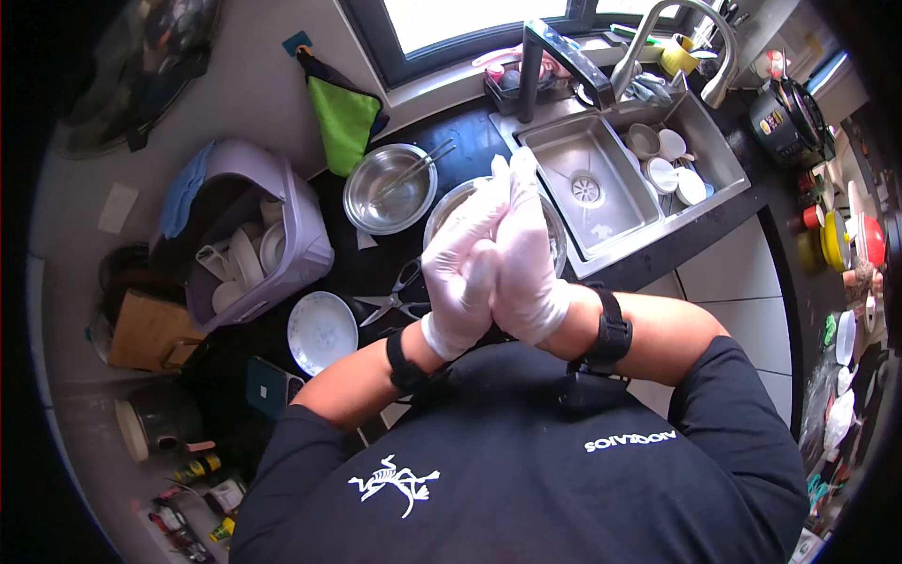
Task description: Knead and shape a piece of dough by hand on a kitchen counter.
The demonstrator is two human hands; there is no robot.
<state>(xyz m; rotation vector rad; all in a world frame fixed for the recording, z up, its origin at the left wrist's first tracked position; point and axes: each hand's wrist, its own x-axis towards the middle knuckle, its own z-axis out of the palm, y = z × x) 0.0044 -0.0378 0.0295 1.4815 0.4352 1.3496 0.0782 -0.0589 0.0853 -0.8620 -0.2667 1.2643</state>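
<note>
My left hand [466, 271] and my right hand [527, 250], both in thin white gloves, are pressed together above a round metal bowl [557, 236]. Their fingers are bent and overlap, so whether anything lies between the palms is hidden. Much of that bowl and its contents is covered by the hands. Left of it stands another metal bowl [389, 185] with metal chopsticks [423, 168] lying in it. Scissors [389, 302] rest on the dark counter beside my left hand. A white patterned plate [323, 333] is near my left forearm.
At the right is a double metal sink [592, 197], its farther basin holding white cups and dishes [666, 169]; a tall faucet [719, 84] arches over it. A lilac dish tub [303, 218] stands left, near a wooden board [151, 331]. A rice cooker [789, 127] is at the far right.
</note>
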